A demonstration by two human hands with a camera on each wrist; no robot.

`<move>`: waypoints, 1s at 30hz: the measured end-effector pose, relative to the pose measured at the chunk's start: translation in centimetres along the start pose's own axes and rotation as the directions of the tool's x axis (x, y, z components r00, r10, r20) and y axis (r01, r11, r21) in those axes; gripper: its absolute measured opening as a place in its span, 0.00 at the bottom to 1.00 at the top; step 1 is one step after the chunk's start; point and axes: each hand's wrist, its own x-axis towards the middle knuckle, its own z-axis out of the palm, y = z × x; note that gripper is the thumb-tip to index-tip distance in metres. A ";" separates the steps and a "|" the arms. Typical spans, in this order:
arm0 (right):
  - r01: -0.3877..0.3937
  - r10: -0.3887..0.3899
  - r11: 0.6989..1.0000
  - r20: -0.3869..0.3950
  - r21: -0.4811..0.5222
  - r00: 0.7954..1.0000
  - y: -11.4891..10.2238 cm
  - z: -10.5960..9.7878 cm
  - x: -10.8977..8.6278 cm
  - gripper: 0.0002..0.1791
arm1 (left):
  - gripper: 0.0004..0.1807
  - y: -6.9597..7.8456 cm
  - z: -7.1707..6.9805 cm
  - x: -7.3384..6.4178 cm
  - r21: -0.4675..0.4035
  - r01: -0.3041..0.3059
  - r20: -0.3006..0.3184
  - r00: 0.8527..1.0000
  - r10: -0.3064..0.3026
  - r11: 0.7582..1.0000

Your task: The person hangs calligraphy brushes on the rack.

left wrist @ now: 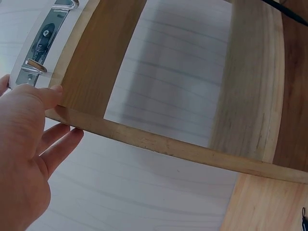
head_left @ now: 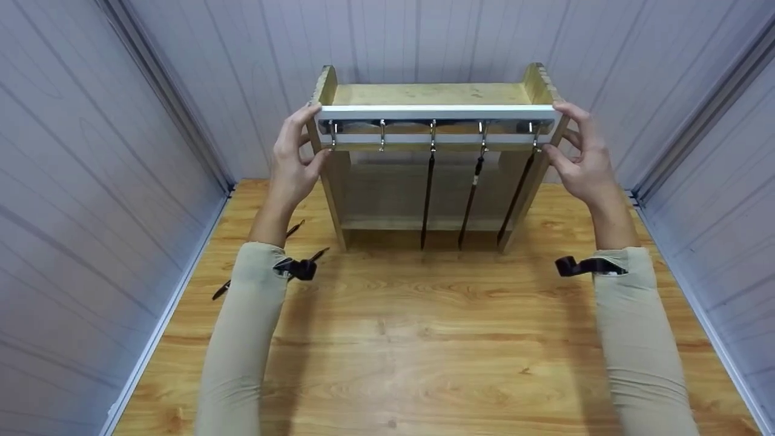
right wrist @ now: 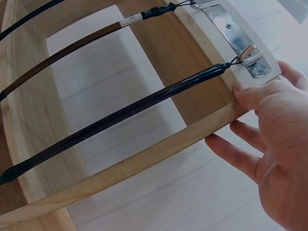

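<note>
A white hook rail [head_left: 405, 112] with several metal hooks lies across the upper front of a small wooden shelf [head_left: 430, 94]. My left hand [head_left: 293, 157] grips the rail's left end; in the left wrist view its thumb [left wrist: 54, 94] is on the front and two fingers are by the side board. At the right end, my right hand [head_left: 584, 160] holds rail and shelf side likewise, its thumb [right wrist: 245, 96] near the end hook. Three dark calligraphy brushes hang by loops from the middle and right-hand hooks: one brush [head_left: 428, 203], a second [head_left: 471, 200] with a pale label, a third [head_left: 517, 194].
On the wood-grain table [head_left: 393, 339], two more brushes lie to the left, one brush [head_left: 221, 292] passing under my left forearm and another brush [head_left: 321, 254] partly hidden by the wrist strap. Panelled walls [head_left: 91, 151] enclose the left, right and back.
</note>
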 end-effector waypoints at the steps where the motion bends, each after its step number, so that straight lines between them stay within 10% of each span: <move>1: 0.000 0.000 1.000 0.002 -0.001 1.000 0.0 0.0 0.0 0.35 | 0.35 0.0 -0.1 0.0 0.004 0.005 0.003 1.000 -0.005 1.000; 18: -0.037 0.037 0.999 0.011 0.016 0.999 -0.2 -0.2 -0.2 0.35 | 0.45 -2.1 -1.9 -3.0 0.034 0.135 -0.002 0.991 -0.135 0.990; 30: -0.090 0.089 0.994 0.009 0.064 0.996 -0.6 -0.2 0.0 0.35 | 0.45 -5.1 -5.0 -9.1 0.118 0.287 0.018 0.957 -0.291 0.951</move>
